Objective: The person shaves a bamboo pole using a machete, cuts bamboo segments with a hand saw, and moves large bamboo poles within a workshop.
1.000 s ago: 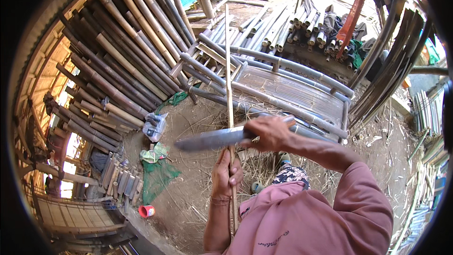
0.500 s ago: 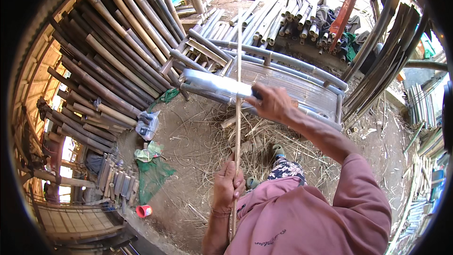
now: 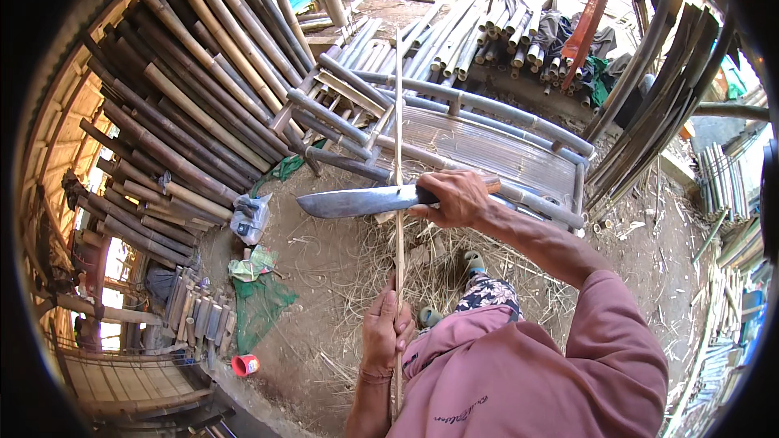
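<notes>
Low in the middle, my left hand is closed around a long thin bamboo strip, which stands lengthwise in front of me and runs far past the hand. My right hand grips the dark handle of a machete. Its broad steel blade points left and lies across the strip, over its middle stretch. The blade seems to touch the strip; how deep its edge sits cannot be seen.
A bamboo bench stands just beyond my hands. Pale shavings litter the ground around my feet. Dark bamboo poles lean at the left, and cut bamboo lengths lie at the back. A red cup sits lower left.
My right hand and the machete have come down along the strip, nearer to my left hand. The blade has turned from a bright glare to show its flat side. My left hand keeps its hold.
</notes>
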